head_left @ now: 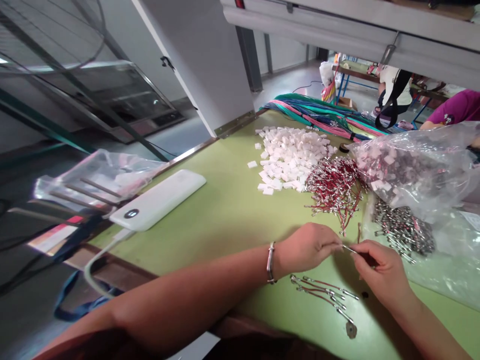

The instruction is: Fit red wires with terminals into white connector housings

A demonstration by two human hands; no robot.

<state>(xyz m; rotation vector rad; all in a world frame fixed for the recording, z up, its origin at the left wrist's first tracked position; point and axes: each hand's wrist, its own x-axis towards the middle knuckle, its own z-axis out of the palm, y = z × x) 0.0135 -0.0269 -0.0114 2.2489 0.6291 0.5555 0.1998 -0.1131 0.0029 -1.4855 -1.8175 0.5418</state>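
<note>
My left hand [311, 246], with a bracelet at the wrist, pinches one end of a thin metallic piece [349, 248]. The other end of that piece is between the fingertips of my right hand [380, 270]. Below my hands, several short red wires with metal ends [324, 291] lie on the green table [228, 200]. Just beyond my fingers is a pile of red wires with metal ends [335, 185]. A heap of small white pieces [292, 155] spreads behind it. Dark metallic parts [405, 230] are piled to the right of my right hand.
A white power bank [159, 200] with a cable lies at the left edge. Clear plastic bags [423, 160] cover the right side. Bundled green, blue and pink wires [318, 112] lie at the back. People are partly visible at upper right.
</note>
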